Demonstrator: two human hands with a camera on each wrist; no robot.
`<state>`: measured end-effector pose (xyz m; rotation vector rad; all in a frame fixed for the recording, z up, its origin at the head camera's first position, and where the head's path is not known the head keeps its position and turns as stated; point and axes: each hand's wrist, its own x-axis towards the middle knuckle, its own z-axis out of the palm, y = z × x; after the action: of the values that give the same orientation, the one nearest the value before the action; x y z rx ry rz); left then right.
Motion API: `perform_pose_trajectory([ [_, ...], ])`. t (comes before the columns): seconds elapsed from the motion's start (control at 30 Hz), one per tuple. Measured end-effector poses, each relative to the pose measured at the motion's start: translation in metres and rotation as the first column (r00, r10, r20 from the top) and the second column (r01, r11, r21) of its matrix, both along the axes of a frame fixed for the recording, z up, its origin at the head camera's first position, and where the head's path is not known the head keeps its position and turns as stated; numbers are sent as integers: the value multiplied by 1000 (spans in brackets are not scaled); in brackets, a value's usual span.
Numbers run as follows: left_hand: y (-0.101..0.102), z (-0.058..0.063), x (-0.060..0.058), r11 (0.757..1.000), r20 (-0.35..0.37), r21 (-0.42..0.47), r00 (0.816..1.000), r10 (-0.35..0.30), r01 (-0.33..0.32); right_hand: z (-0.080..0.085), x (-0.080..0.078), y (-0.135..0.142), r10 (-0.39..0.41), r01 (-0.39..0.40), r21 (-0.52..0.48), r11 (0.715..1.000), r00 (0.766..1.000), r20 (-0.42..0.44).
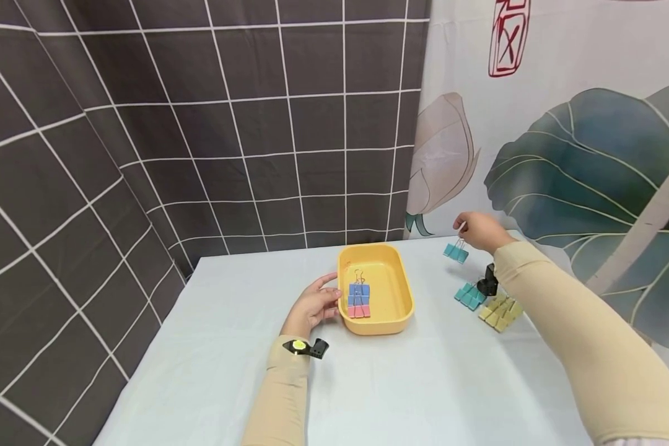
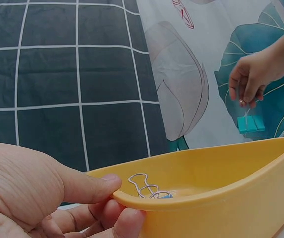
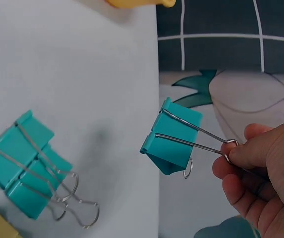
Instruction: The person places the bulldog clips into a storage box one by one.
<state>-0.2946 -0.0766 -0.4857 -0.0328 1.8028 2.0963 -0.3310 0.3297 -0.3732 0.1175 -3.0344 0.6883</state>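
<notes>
By one wire handle, my right hand (image 1: 481, 231) pinches a teal binder clip (image 3: 173, 136), which hangs above the table toward its back right. My left hand (image 1: 314, 305) grips the left rim of a yellow tray (image 1: 397, 296), thumb on the rim and fingers against the outside wall. Inside the tray, at its left, lie blue binder clips (image 1: 359, 290) and a pink binder clip (image 1: 359, 311) in a row. More teal binder clips (image 3: 30, 163) lie on the table below my right hand, beside several yellow binder clips (image 1: 500, 313).
A pale cloth covers the table (image 1: 212, 359). Behind it hang a dark grid-patterned curtain (image 1: 245, 124) and a printed sheet (image 1: 451, 74) with a lotus leaf. A black wrist camera (image 1: 487, 282) on the right sleeve partly covers the clips on the table.
</notes>
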Motion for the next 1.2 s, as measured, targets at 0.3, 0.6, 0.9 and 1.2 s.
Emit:
perform_pose_trajectory([
  [0.3,0,1,2,1000,5,6,1000,9,-9,13,-9,-39,54,-53,22,998,998,-42],
  [0.6,0,2,2,1000,11,-6,1000,12,-12,17,-17,-75,119,-115,55,992,988,-97],
  [0.9,1,3,1,1000,20,-5,1000,19,-19,12,-25,-102,172,-168,46,985,976,-133],
  [1.2,1,2,1,1000,11,0,1000,7,-7,7,-26,-130,200,-201,2,980,973,-111],
])
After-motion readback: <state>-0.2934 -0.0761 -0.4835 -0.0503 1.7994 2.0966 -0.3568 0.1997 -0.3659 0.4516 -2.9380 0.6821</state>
